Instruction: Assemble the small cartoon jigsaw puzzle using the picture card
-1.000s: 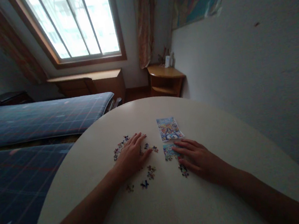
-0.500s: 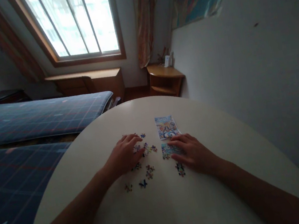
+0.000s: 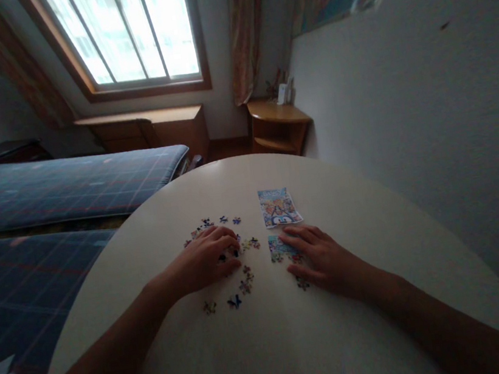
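Loose jigsaw pieces [image 3: 245, 285] lie scattered on the pale table, several of them partly covered by my left hand [image 3: 210, 256]. That hand is over the pile with thumb and fingers apart, and dark pieces show in the gap between them. To the right is a joined section of the puzzle [image 3: 279, 245], blue-green along its top. My right hand [image 3: 325, 256] rests at its right side, fingers spread and lying over part of it. Just beyond the section lies a printed picture sheet [image 3: 277, 209] with a cartoon character on it.
The round white table [image 3: 270, 344] fills the lower view. A bed with a blue checked cover [image 3: 69, 183] stands at the left. Behind are a wooden desk [image 3: 176, 116] under the window and a corner shelf [image 3: 279, 112]. A bare wall [image 3: 405, 111] runs along the right.
My left hand has shifted a little left and back over the pieces, uncovering several at the far side. My right hand has slid slightly, covering more of the lower pieces. The view tilts down slightly.
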Demonstrator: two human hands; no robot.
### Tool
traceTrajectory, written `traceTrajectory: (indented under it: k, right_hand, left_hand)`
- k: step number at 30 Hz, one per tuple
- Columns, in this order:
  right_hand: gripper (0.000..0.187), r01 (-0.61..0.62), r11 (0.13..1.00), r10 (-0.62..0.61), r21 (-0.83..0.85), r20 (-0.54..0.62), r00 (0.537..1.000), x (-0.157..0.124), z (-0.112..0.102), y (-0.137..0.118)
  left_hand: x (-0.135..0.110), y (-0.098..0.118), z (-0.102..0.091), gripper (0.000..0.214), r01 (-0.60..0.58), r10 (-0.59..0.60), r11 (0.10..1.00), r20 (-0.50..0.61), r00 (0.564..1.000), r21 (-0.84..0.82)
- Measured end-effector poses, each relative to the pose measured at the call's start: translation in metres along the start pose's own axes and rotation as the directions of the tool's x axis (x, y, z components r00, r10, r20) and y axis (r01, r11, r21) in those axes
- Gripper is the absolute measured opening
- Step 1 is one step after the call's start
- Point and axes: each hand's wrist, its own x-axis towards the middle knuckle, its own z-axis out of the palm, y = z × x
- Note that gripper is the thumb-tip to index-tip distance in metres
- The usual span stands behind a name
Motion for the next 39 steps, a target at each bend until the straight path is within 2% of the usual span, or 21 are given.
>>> traceTrajectory:
  k: [3,8,16,21,25,28,32,36,39]
  right_hand:
    - [0.054,-0.010,1.000,0.010,0.006,-0.013,1.000,0.000,0.002,0.000]
    - [0.049,-0.046,0.999,0.046,0.007,-0.049,0.998,0.004,0.004,0.000]
    - [0.048,-0.080,0.997,0.080,-0.010,-0.044,0.996,0.006,0.004,-0.001]
    - [0.047,-0.079,0.997,0.079,-0.004,-0.047,0.996,0.006,0.003,-0.002]
    - [0.047,-0.088,0.996,0.088,-0.005,-0.040,0.995,0.007,0.003,-0.002]
    - [0.046,-0.080,0.997,0.080,0.005,-0.070,0.994,0.008,0.004,-0.003]
    - [0.036,-0.044,0.998,0.051,0.045,-0.185,0.981,0.010,0.002,-0.011]
    - [0.027,0.006,0.992,0.032,0.125,-0.303,0.953,0.008,-0.004,-0.025]
    - [0.025,0.040,0.983,0.027,0.177,-0.358,0.933,0.005,-0.005,-0.035]
  left_hand:
    - [0.002,0.003,0.002,0.010,0.004,-0.004,1.000,-0.030,1.000,-0.010]
    - [0.005,0.008,0.008,0.005,0.002,-0.003,1.000,-0.073,0.997,-0.015]
    - [0.008,0.008,0.009,0.003,0.004,-0.005,1.000,-0.032,0.999,-0.011]
    - [0.007,0.005,0.008,0.003,0.010,-0.012,0.999,-0.045,0.999,-0.049]
    - [0.007,0.007,0.004,0.010,0.002,-0.006,0.997,-0.051,0.999,-0.083]
    - [0.008,0.015,0.003,0.014,0.082,-0.098,0.983,-0.094,0.991,-0.163]
    - [0.011,0.034,0.006,0.017,0.250,-0.319,0.878,-0.108,0.942,-0.408]
    - [0.014,0.053,0.010,0.023,0.269,-0.382,0.718,-0.040,0.923,-0.642]
    - [0.014,0.063,0.012,0.023,0.284,-0.394,0.609,0.028,0.919,-0.740]
